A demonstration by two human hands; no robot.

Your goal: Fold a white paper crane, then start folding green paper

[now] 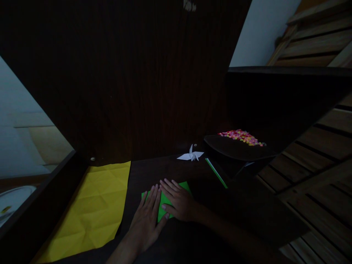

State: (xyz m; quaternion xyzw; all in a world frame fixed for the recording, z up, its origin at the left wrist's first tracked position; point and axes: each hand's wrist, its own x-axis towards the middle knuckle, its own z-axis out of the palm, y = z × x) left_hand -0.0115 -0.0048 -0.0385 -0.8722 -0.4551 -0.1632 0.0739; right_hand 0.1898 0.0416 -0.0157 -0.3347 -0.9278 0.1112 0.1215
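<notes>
A green sheet of paper (163, 205) lies flat on the dark wooden desk (154, 170), mostly covered by my hands. My left hand (147, 222) rests on its left part, fingers stretched forward. Across its right part lies my right hand (177, 201), palm down with fingers extended. Both thumbs lie near the paper's front edge, and the fingertips almost meet at the far edge. Just beyond sits a white origami crane (191, 154) with its wings spread. How the green paper is folded underneath cannot be seen.
A creased yellow sheet (93, 209) spreads over the left side. A narrow green-and-white paper strip (216, 173) lies to the right. Small colourful pieces (243, 137) are heaped on a raised corner shelf (225, 146). A dark panel (132, 80) stands behind the desk.
</notes>
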